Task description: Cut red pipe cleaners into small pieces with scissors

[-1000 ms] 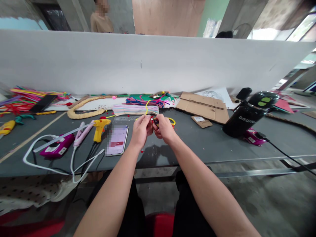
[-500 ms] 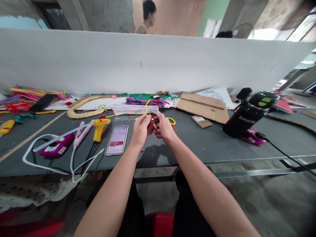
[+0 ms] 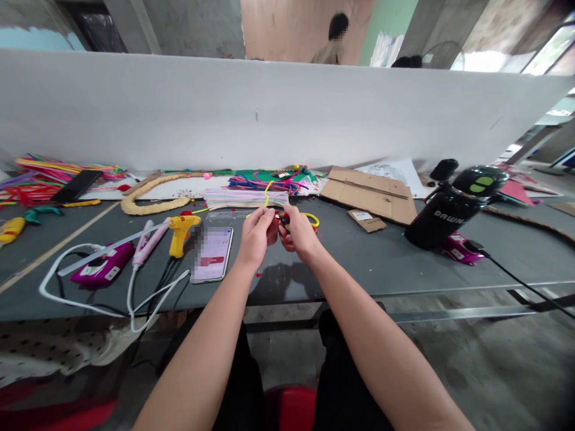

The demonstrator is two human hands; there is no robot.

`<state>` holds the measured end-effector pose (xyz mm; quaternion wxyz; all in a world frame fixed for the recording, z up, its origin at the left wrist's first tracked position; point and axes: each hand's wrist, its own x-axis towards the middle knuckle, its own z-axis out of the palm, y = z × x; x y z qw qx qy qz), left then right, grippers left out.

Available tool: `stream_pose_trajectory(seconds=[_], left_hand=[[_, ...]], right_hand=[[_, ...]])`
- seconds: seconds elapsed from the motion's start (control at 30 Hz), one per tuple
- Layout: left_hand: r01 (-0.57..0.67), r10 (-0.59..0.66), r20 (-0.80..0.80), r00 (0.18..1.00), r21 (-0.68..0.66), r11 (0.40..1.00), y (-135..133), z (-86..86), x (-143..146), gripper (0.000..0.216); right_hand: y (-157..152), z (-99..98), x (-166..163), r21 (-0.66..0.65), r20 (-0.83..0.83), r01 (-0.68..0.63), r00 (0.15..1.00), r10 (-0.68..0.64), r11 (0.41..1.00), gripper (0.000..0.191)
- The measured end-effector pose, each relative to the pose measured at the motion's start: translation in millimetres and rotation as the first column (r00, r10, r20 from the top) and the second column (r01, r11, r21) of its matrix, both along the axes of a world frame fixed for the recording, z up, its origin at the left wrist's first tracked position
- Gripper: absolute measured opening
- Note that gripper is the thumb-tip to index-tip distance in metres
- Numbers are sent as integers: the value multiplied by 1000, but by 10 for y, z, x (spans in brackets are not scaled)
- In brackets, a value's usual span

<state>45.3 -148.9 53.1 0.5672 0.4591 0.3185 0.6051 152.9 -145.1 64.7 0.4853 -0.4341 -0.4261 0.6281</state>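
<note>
Both bare hands meet over the grey table. My left hand (image 3: 257, 234) is closed in a pinch, and a yellow pipe cleaner (image 3: 268, 194) rises from its fingertips. Close beside it, my right hand (image 3: 300, 233) is curled around a small dark object (image 3: 284, 220), whose kind I cannot make out. A bit of red shows between the two hands. Behind the right hand lies a yellow loop (image 3: 313, 218), partly hidden by the fingers. Just beyond the hands is a bundle of pale pipe cleaners (image 3: 242, 197).
A phone (image 3: 213, 254), a yellow glue gun (image 3: 180, 234), a pink pen-like tool (image 3: 150, 244) and a purple power strip (image 3: 105, 266) with cables lie left. Cardboard (image 3: 368, 194) and a black bottle (image 3: 449, 209) stand right. A white partition (image 3: 287, 114) rises behind; a person passes beyond.
The person beyond the partition has moved to the right. My hands stay in nearly the same place and keep their grip.
</note>
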Motion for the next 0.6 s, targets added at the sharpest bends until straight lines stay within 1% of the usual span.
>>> stream_pose_trajectory(seconds=[0.17, 0.4, 0.6], left_hand=[[-2, 2, -1, 1000, -1, 1000, 5, -4, 2, 32], [-8, 8, -18, 1000, 5, 1000, 10, -15, 4, 31], [-4, 4, -25, 1000, -13, 1000, 2, -9, 1, 31]], right_hand=[[18, -20, -2, 15, 12, 11, 1000, -12, 1000, 50], [24, -35, 9, 87, 32, -19, 999, 16, 996, 46], [44, -39, 1, 73, 39, -17, 999, 14, 997, 41]])
